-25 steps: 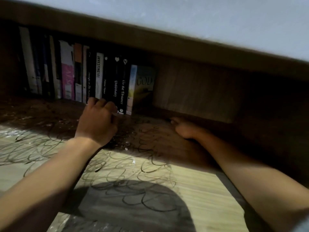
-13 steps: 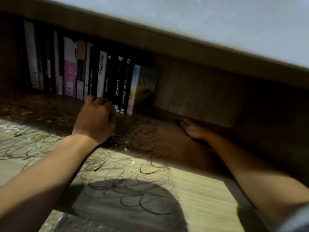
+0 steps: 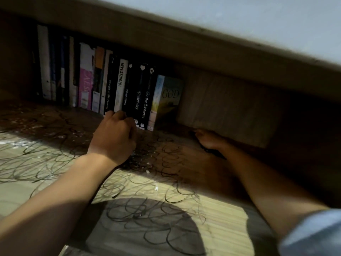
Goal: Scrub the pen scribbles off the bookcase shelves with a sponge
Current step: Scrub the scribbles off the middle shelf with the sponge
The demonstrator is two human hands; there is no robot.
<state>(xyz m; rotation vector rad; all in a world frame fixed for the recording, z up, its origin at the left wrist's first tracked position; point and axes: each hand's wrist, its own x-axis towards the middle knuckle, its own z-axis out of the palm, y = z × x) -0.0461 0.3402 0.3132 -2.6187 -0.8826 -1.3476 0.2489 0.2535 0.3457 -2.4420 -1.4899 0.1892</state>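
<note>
Shelf (image 3: 212, 204) of pale wood grain, front half in light, back half in shadow. Black pen scribbles (image 3: 147, 215) loop across most of it, from the left edge to past the middle; white flecks and crumbs lie among the loops near the left hand.

Row of books (image 3: 103, 82) stands upright at the back, spines out, roughly fourteen countable, the leftmost too dark to separate. Readable spines: "INVESTING101" (image 3: 120, 84) on white; three black spines with white script, the clearest "Unbirthday" (image 3: 139, 99) and "Go the Distance" (image 3: 146, 104), two of the three topped by a small heart mark. Last book on the right (image 3: 169, 97) is turned partly cover-out, showing "GOD" in large letters. A pink spine (image 3: 85, 89) carries letters too blurred to read.

Left hand (image 3: 112, 139) rests knuckles-up on the shelf just in front of the black spines, fingers curled tight under. Whether it holds the sponge cannot be told; no sponge is visible.

Right hand (image 3: 210, 139) lies far back in shadow against the back panel (image 3: 230, 111), palm down, fingers not distinguishable; cannot tell their spread. Light blue sleeve (image 3: 313, 235) at the lower right corner.
</note>
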